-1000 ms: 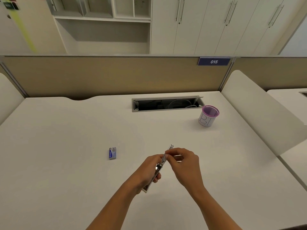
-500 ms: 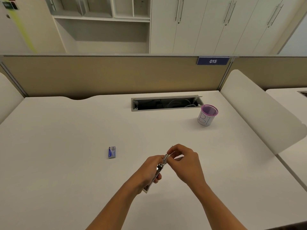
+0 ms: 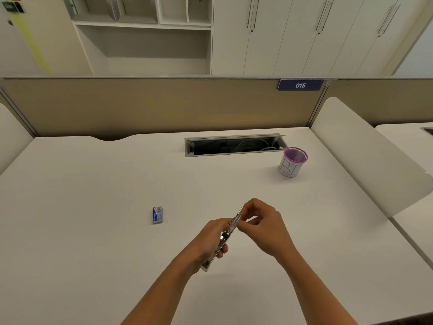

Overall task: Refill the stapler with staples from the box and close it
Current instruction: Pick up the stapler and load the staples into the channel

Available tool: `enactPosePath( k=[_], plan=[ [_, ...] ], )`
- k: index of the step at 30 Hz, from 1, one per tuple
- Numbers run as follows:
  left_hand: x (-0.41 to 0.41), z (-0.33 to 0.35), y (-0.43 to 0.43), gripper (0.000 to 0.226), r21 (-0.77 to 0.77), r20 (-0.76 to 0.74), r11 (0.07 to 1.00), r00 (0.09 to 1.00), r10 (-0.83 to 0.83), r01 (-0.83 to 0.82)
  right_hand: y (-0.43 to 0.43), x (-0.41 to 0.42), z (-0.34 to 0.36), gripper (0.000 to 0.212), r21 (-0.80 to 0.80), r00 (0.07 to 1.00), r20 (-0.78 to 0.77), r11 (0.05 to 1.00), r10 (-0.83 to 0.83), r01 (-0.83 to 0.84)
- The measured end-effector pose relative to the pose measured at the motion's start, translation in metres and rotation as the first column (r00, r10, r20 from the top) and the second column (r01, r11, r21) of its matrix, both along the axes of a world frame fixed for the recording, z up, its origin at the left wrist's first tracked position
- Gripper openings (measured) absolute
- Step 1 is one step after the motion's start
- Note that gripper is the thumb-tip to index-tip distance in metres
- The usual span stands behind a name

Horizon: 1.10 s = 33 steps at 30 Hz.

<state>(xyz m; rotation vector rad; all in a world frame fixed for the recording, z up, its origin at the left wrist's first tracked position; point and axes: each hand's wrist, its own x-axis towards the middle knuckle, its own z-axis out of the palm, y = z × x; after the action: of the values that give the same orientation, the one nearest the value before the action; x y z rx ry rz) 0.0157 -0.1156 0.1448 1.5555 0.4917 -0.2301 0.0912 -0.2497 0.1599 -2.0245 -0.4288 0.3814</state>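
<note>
I hold a slim silver stapler [image 3: 225, 238] above the white desk [image 3: 93, 231], tilted with its far end up and to the right. My left hand [image 3: 210, 240] grips its lower half. My right hand [image 3: 262, 226] pinches the upper metal part near its tip; whether a strip of staples sits between those fingers I cannot tell. A small blue staple box [image 3: 157, 215] lies flat on the desk, well to the left of my hands.
A purple-rimmed mesh cup [image 3: 293, 162] with a paper label stands at the back right. Beside it an open cable tray [image 3: 234, 145] is set into the desk. A tan partition [image 3: 164, 106] closes the back; a white divider [image 3: 365, 156] borders the right.
My right hand has slid slightly down along the stapler's upper part, covering its tip more. The left hand and the staple box have stayed put.
</note>
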Motion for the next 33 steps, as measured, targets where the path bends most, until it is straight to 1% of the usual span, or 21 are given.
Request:
enactPosePath(
  k=[3,6,11,16,22,29,33],
  plan=[
    [0.000,0.001,0.000,0.029,-0.011,0.005,1.000,1.000,-0.010,0.010,-0.001,0.005,0.003,0.022,0.007,1.000,-0.005,1.000,0.012,-0.012],
    [0.000,0.003,-0.001,0.028,-0.023,-0.009,1.000,1.000,-0.019,0.019,-0.001,0.010,0.007,0.026,-0.020,0.999,-0.009,0.999,0.045,-0.045],
    [0.000,0.003,-0.003,0.027,-0.028,-0.016,0.999,1.000,-0.021,0.021,0.000,0.015,0.008,0.027,-0.080,0.995,0.014,0.992,0.096,-0.094],
    [0.000,0.002,-0.001,0.030,-0.013,-0.028,1.000,0.999,-0.016,0.016,0.000,0.017,0.008,0.028,-0.109,0.991,0.004,0.985,0.133,-0.132],
    [0.000,0.003,-0.002,0.025,-0.022,-0.030,1.000,0.999,-0.018,0.018,0.001,0.017,0.008,0.028,-0.108,0.993,0.008,0.987,0.122,-0.120],
    [0.000,0.004,-0.004,0.026,-0.018,-0.025,1.000,0.999,-0.022,0.022,0.001,0.018,0.007,0.025,-0.110,0.993,-0.014,0.987,0.116,-0.117],
    [-0.001,0.005,-0.005,0.029,-0.023,-0.012,0.999,1.000,-0.028,0.028,0.002,0.019,0.007,0.023,-0.084,0.996,-0.043,0.993,0.080,-0.084]
  ],
)
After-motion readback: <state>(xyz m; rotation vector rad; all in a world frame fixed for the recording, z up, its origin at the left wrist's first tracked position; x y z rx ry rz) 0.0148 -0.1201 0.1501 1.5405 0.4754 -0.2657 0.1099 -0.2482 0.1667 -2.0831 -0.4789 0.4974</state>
